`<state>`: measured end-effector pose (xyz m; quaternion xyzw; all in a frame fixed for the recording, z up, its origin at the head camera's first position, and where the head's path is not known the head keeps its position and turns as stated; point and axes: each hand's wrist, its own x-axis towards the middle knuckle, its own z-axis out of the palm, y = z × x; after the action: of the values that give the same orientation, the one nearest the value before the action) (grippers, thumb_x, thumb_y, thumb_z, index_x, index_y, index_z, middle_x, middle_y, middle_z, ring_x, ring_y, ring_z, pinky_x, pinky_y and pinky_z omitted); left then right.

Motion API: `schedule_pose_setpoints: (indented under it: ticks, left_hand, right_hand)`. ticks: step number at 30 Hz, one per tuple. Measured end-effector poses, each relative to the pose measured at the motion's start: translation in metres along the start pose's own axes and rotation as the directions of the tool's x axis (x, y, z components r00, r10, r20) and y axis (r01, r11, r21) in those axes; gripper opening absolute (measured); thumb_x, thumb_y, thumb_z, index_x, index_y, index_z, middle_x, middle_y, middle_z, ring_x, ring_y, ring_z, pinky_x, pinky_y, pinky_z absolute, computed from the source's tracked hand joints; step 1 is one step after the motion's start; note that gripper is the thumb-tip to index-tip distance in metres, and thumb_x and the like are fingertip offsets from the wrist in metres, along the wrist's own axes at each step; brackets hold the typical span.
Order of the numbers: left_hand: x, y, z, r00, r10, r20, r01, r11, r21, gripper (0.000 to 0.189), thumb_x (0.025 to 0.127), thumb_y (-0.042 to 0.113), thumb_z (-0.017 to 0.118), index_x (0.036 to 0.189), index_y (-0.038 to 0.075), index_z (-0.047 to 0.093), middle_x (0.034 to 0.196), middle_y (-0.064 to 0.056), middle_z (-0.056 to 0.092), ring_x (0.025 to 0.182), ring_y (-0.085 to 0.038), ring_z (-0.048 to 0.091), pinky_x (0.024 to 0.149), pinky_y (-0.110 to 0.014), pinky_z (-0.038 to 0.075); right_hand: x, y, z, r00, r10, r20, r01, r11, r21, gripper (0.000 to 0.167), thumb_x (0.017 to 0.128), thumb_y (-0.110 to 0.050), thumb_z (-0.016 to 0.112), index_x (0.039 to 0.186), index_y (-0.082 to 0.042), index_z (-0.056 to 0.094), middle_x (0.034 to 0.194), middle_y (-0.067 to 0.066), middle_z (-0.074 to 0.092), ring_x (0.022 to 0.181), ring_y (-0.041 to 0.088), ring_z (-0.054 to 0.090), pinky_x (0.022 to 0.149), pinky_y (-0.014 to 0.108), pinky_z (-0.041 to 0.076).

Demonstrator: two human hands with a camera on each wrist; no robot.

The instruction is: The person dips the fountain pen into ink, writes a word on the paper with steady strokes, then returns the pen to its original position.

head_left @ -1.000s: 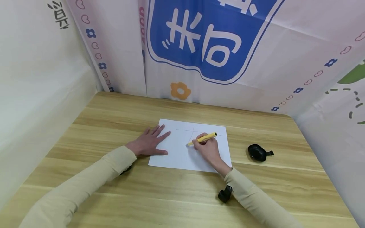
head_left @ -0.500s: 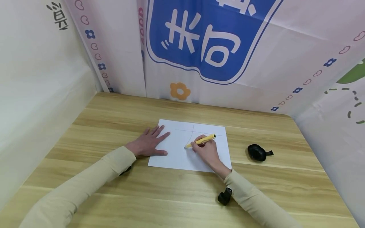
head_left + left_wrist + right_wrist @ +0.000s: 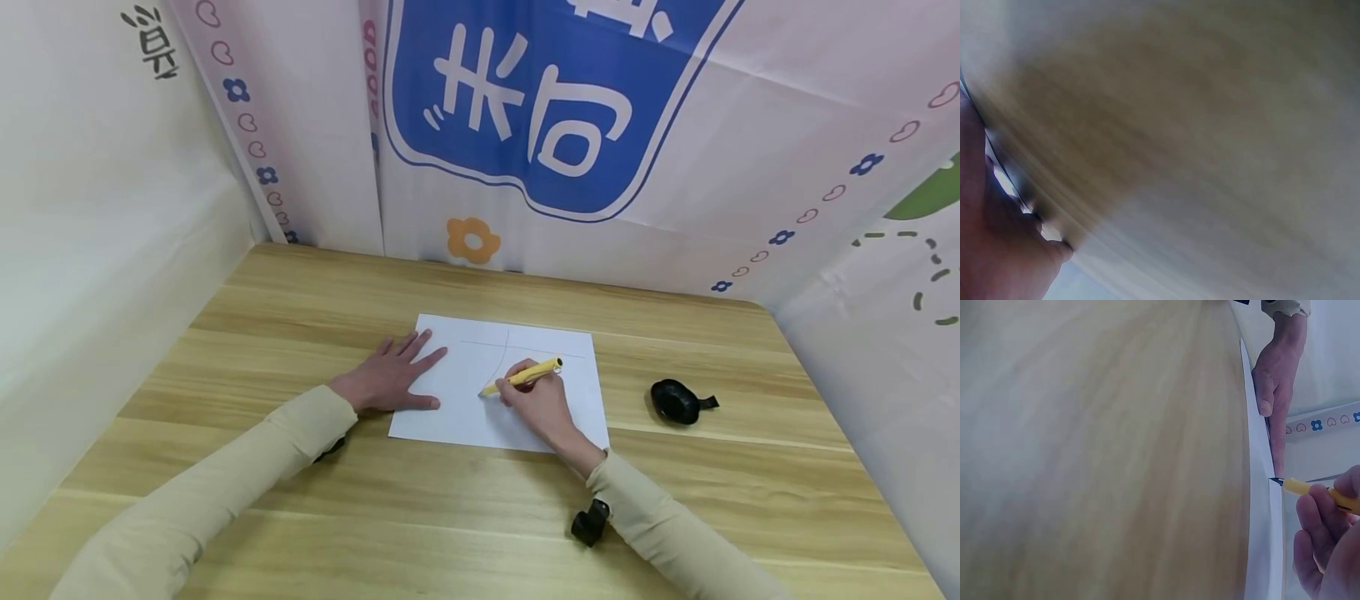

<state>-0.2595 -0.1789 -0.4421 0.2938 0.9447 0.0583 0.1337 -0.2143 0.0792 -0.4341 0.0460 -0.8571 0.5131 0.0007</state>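
A white sheet of paper (image 3: pixel 457 421) lies on the wooden table, bearing a thin horizontal line crossed by a stroke that curves down to the left. My right hand (image 3: pixel 542 407) pinches a yellow fountain pen (image 3: pixel 534 372), its tip touching the paper at the lower end of that stroke. In the right wrist view the dark nib of the pen (image 3: pixel 1297 486) shows beyond the fingers. Flat on the paper's left edge rests my left hand (image 3: pixel 388 375), fingers spread. The left wrist view catches part of the left hand (image 3: pixel 1010 250) against the table, mostly blurred.
A black pen cap-like object, rounded with a short tab (image 3: pixel 677 402), lies on the table (image 3: pixel 450 517) right of the paper. A printed white cloth (image 3: pixel 330 167) walls off the back. Black wrist devices, including one on the right (image 3: pixel 591 523), sit below the sleeves.
My right hand has moved the pen a little down and to the left, and the curved stroke has grown longer. My left hand stays in place on the paper.
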Motion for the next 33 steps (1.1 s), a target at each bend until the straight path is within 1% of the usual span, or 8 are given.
schedule_pose_setpoints:
  ticks: [6, 16, 23, 27, 33]
  left_hand:
    - [0.001, -0.001, 0.002, 1.000, -0.005, -0.002, 0.005, 1.000, 0.006, 0.086, 0.088, 0.064, 0.048, 0.153, 0.021, 0.014, 0.160, -0.015, -0.001, 0.148, -0.036, 0.002, 0.114, -0.062, 0.010]
    - [0.001, -0.001, 0.002, 1.000, -0.006, -0.003, 0.006, 1.000, 0.000, 0.086, 0.087, 0.064, 0.049, 0.153, 0.021, 0.014, 0.160, -0.014, -0.002, 0.148, -0.035, 0.002, 0.114, -0.062, 0.009]
    - [0.002, -0.003, 0.002, 1.000, 0.006, -0.014, -0.006, 1.000, -0.005, 0.087, 0.087, 0.063, 0.050, 0.153, 0.018, 0.017, 0.160, -0.018, 0.001, 0.147, -0.038, 0.004, 0.114, -0.063, 0.010]
    - [0.001, -0.002, 0.001, 1.000, 0.007, -0.015, -0.007, 1.000, -0.005, 0.087, 0.087, 0.062, 0.052, 0.153, 0.017, 0.017, 0.160, -0.018, 0.001, 0.147, -0.038, 0.004, 0.114, -0.063, 0.009]
    - [0.000, -0.001, 0.000, 1.000, -0.001, -0.008, 0.001, 1.000, 0.001, 0.085, 0.088, 0.062, 0.050, 0.153, 0.018, 0.016, 0.160, -0.017, 0.001, 0.147, -0.038, 0.004, 0.114, -0.063, 0.009]
  right_hand:
    - [-0.002, -0.002, 0.001, 1.000, -0.005, 0.012, 0.005, 1.000, -0.005, 0.011, 0.084, -0.017, 0.069, 0.082, -0.009, 0.063, 0.065, 0.002, 0.065, 0.058, 0.009, 0.055, 0.053, 0.019, 0.042]
    - [-0.005, -0.002, 0.003, 0.999, -0.016, 0.034, 0.015, 0.999, 0.035, 0.009, 0.084, -0.015, 0.069, 0.083, -0.009, 0.062, 0.066, 0.003, 0.066, 0.059, 0.009, 0.057, 0.053, 0.019, 0.042]
    - [-0.007, -0.003, 0.003, 0.999, -0.020, 0.043, 0.018, 0.999, 0.051, 0.009, 0.084, -0.014, 0.069, 0.082, -0.008, 0.062, 0.066, 0.003, 0.066, 0.059, 0.009, 0.057, 0.053, 0.018, 0.042]
    - [-0.007, -0.003, 0.003, 0.999, -0.025, 0.048, 0.022, 0.998, 0.056, 0.009, 0.084, -0.014, 0.069, 0.082, -0.008, 0.062, 0.066, 0.003, 0.066, 0.059, 0.009, 0.057, 0.053, 0.018, 0.043]
    - [-0.010, -0.004, 0.005, 0.998, -0.017, 0.062, 0.013, 0.998, 0.057, 0.009, 0.084, -0.014, 0.069, 0.082, -0.008, 0.062, 0.066, 0.002, 0.065, 0.059, 0.009, 0.056, 0.054, 0.019, 0.043]
